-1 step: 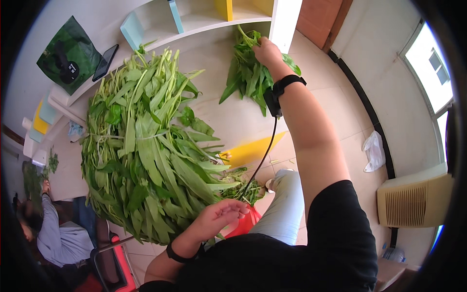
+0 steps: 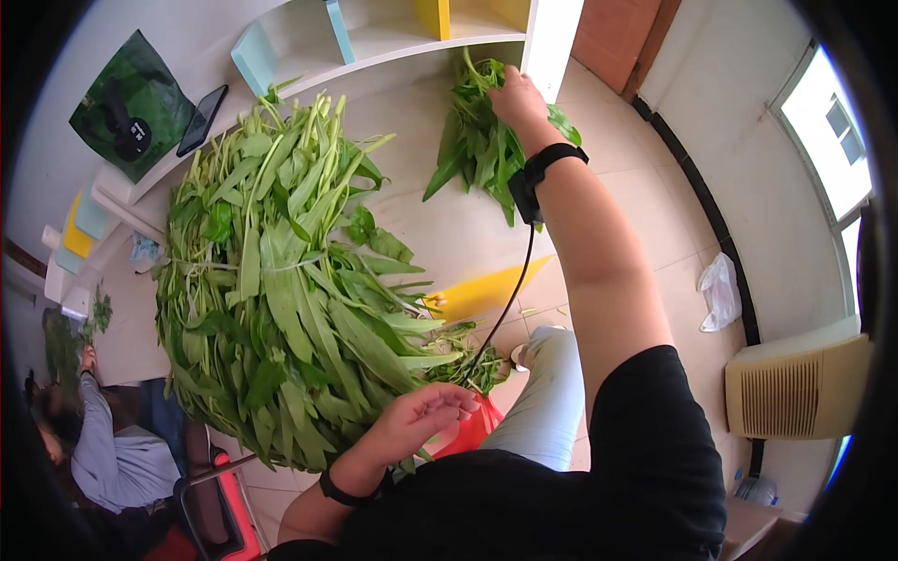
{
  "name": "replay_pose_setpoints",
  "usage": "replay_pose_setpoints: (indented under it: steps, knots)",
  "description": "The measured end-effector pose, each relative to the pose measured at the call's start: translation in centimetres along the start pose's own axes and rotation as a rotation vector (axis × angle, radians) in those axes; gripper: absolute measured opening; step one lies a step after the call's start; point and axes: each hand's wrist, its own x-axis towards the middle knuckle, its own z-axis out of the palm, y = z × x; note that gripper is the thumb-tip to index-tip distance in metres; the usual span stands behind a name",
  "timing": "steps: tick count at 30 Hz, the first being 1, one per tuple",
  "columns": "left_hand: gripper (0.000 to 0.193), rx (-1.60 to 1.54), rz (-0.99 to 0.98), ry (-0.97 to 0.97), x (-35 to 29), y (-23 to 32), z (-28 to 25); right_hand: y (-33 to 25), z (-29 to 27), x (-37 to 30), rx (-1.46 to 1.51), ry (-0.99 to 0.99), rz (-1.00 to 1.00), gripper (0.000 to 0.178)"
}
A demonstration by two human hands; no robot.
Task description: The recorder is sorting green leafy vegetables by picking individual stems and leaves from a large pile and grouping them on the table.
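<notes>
Long-leaved green stalks that look like water spinach lie in a large tied heap (image 2: 281, 271) on the pale table, leaves toward me. A smaller bunch of water spinach (image 2: 472, 140) lies at the table's far right, stems away from me. At its stem end, my right hand (image 2: 519, 98) is closed, fingers curled down against the stems; the fingertips are partly hidden. My left hand (image 2: 426, 418) holds nothing, its fingers apart and slightly bent. It hovers beside the heap's near right edge, over a red plastic bag (image 2: 472, 430).
Loose greens (image 2: 477, 369) lie below the table edge, by my leg. A shelf (image 2: 393, 51) borders the far side; a phone (image 2: 203, 120) and a green pouch (image 2: 131, 107) are at left. Another person's sleeve (image 2: 122, 458) shows lower left. A black cable (image 2: 510, 304) hangs from my right wrist.
My right hand has shifted very slightly at the stems of the small bunch. My left hand has stayed in place.
</notes>
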Motion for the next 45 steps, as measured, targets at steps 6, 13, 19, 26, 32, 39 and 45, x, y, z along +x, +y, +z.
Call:
replay_pose_setpoints:
  steps: [6,13,19,26,32,39,45]
  knots:
    - [0.028,0.015,0.008,0.028,1.1,0.6,-1.1,-1.1,2.7,-1.7,-0.41,-0.013,-0.453,0.034]
    - [0.027,0.067,0.034,0.052,0.8,1.7,-0.8,1.3,5.3,-0.3,-0.24,-0.187,-0.181,0.043]
    - [0.027,0.111,0.058,0.068,-0.5,2.2,-0.5,2.5,5.8,0.4,-0.242,-0.24,-0.236,0.051]
    - [0.025,0.094,0.136,0.09,-2.8,3.7,0.5,-5.1,0.9,-8.8,0.255,0.261,-0.71,0.015]
    - [0.011,0.232,0.256,0.197,-6.2,5.4,1.2,-5.7,0.6,-21.6,0.649,-0.084,-0.618,0.01]
    - [0.008,0.575,0.539,0.47,-11.6,12.3,-0.9,-2.2,2.8,-25.8,0.752,-0.041,-0.263,0.012]
    - [0.021,1.025,0.386,0.771,-7.9,21.8,-6.4,-1.7,4.2,-25.2,0.773,-0.056,-0.214,0.015]
